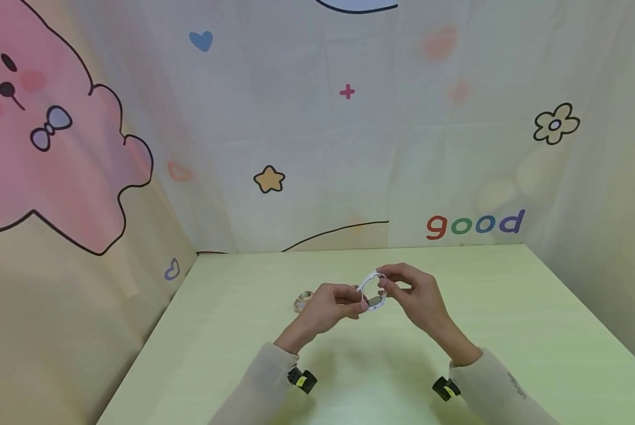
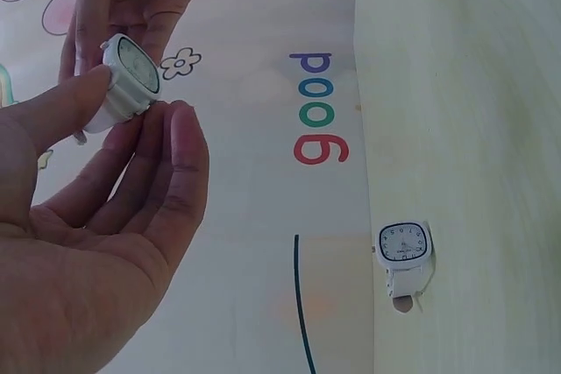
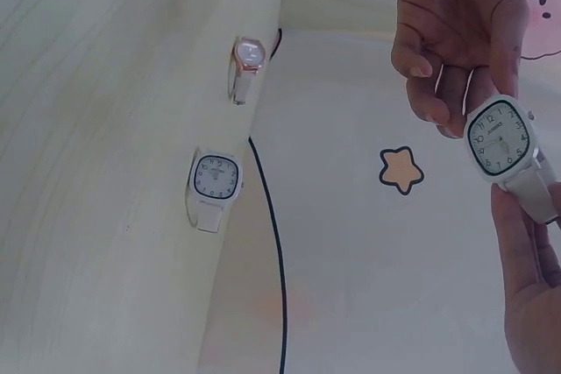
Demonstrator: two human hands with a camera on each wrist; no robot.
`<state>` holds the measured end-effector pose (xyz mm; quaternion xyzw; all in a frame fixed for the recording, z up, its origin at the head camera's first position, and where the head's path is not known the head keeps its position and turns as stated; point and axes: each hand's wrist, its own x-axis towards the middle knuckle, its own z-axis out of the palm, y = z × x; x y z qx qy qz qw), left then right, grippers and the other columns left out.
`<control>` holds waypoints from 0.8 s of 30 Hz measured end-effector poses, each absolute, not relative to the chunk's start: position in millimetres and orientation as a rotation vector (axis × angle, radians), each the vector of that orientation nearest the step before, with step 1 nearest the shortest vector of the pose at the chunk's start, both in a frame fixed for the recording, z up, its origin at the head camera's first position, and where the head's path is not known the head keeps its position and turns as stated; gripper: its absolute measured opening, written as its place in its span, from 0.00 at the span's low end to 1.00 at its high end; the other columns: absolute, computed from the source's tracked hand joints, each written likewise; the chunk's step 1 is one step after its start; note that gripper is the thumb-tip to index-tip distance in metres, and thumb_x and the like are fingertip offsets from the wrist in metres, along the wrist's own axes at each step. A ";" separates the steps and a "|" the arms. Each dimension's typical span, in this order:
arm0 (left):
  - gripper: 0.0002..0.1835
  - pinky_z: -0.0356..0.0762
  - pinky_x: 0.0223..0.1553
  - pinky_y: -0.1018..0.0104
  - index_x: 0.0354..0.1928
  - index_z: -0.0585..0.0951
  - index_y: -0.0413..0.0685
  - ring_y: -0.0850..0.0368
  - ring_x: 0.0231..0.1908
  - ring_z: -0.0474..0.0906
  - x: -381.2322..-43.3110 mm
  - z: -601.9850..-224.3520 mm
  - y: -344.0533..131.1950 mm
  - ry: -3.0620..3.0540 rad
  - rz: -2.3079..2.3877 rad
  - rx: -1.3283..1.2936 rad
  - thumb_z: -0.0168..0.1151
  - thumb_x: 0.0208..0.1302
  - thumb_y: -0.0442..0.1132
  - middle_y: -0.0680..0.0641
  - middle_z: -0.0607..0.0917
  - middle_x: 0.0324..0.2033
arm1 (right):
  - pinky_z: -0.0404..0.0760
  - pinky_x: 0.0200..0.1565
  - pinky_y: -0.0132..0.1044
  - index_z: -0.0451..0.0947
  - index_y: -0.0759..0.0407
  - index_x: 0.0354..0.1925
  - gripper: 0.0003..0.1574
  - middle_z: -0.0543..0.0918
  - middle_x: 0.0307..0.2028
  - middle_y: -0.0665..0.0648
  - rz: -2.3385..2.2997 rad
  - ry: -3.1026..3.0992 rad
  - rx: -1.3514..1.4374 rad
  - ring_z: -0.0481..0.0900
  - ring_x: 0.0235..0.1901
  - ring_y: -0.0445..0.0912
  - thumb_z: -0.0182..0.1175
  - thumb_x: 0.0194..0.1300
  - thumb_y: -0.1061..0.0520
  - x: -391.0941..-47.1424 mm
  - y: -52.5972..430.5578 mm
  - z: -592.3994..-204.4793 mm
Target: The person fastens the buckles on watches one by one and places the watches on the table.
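Note:
Both hands hold up a white wristwatch over the table, its strap bent into a loop. My left hand pinches it by the case, the thumb on the case edge in the left wrist view and the fingers curled below. On the other side, my right hand grips the white strap between thumb and fingers. The held watch's squarish dial faces the right wrist camera. A second white watch stands on the table with a similar dial; the left hand hides it in the head view.
A smaller watch with a rose-gold case stands beside the second white one, partly behind the left hand in the head view. The pale green table meets a printed curtain at its back edge. Fabric also hangs along both sides.

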<state>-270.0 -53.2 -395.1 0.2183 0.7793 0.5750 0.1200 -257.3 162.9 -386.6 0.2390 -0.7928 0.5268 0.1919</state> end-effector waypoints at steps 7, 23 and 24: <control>0.12 0.83 0.47 0.61 0.46 0.83 0.47 0.54 0.42 0.84 -272.6 -396.1 -52.9 2.342 1.737 0.624 0.64 0.66 0.46 0.48 0.86 0.43 | 0.86 0.42 0.35 0.80 0.60 0.51 0.15 0.85 0.43 0.61 1.554 -2.283 0.677 0.86 0.37 0.41 0.64 0.66 0.61 -255.3 164.4 -386.6; 0.09 0.79 0.50 0.61 0.45 0.82 0.56 0.56 0.46 0.80 -270.6 -395.7 -53.5 2.410 1.882 0.687 0.66 0.65 0.45 0.51 0.83 0.43 | 0.83 0.43 0.28 0.82 0.57 0.48 0.11 0.87 0.41 0.57 1.525 -2.329 0.705 0.84 0.37 0.39 0.63 0.67 0.58 -252.0 157.6 -386.8; 0.09 0.80 0.50 0.61 0.45 0.82 0.55 0.55 0.45 0.81 -271.0 -396.2 -53.4 2.406 1.890 0.687 0.66 0.65 0.46 0.50 0.83 0.42 | 0.84 0.43 0.28 0.83 0.57 0.47 0.10 0.87 0.41 0.57 1.521 -2.327 0.704 0.84 0.37 0.39 0.62 0.68 0.58 -252.1 157.4 -386.8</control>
